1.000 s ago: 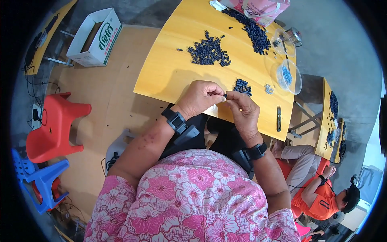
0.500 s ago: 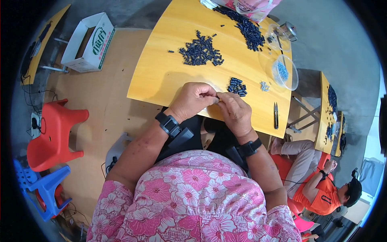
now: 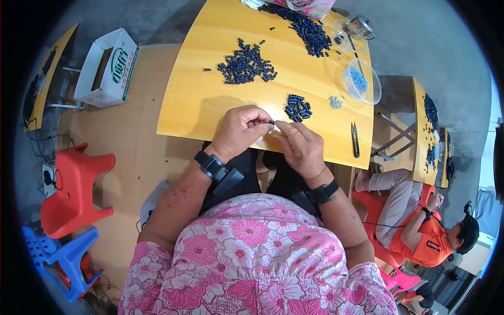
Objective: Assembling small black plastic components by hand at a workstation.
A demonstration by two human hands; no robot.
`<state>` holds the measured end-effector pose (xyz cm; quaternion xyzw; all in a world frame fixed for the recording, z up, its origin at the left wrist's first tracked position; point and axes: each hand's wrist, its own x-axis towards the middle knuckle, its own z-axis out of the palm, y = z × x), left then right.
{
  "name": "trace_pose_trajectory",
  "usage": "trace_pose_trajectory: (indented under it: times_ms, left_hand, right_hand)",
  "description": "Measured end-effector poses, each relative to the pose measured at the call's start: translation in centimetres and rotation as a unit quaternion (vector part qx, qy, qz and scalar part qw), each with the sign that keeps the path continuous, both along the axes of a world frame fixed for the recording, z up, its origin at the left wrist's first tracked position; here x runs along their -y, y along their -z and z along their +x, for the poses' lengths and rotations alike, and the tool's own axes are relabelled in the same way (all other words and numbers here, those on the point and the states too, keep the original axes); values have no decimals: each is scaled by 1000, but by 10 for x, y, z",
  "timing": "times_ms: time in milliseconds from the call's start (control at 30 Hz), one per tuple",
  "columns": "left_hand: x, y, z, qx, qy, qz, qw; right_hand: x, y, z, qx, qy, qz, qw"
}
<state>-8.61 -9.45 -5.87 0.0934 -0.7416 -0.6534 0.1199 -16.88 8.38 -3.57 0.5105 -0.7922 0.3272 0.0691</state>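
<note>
One small black cylindrical piece [image 3: 272, 122] sits at the tips of the left grip [image 3: 240, 127], pinched between thumb and forefinger, above the near part of the yellow worktop [image 3: 197, 105]. Right grip [image 3: 303, 149]: fingers bent, forefinger and thumb tips close beside the piece; cannot tell whether they touch it or pinch something of their own.

Just beyond the right grip: cluster of black cylinders [image 3: 298, 108]. Outward to its right: scatter of pale bits [image 3: 335, 102]. Well to the right of the grip: slim black pointed tool [image 3: 355, 140], snips or tweezers. Farther off, ahead of the left grip: larger black pile [image 3: 247, 63]. Beyond the pale bits: clear plastic tub [image 3: 375, 86] with blue bits [image 3: 358, 81]. Farthest ahead: long black heap [image 3: 307, 34].

Risks, judged: hold is on fingertips only, so uneven pressure or a nudge from the right forefinger could pop the piece loose. Worktop edge is near; a loose piece could roll off to the lap [image 3: 247, 173] or floor [image 3: 131, 126]. A careless outward swing of the right grip could scatter the cluster and mix in pale bits.
</note>
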Motion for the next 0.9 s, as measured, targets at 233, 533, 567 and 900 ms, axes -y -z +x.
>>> trace_pose_trajectory:
  times_ms: [233, 533, 567, 900]
  left_hand:
    - [1, 2, 1, -18, -9, -30, 999]
    - [-2, 2, -2, -9, 0, -32, 999]
    - [-2, 1, -1, -9, 0, -37, 999]
    - [-1, 2, -2, -12, -5, -27, 1000]
  right_hand:
    - [-31, 3, -22, 98, 121, 16, 988]
    - [-19, 12, -31, 114, 149, 31, 982]
    - [-18, 12, -31, 96, 148, 45, 983]
    - [-19, 15, -34, 46, 139, 44, 988]
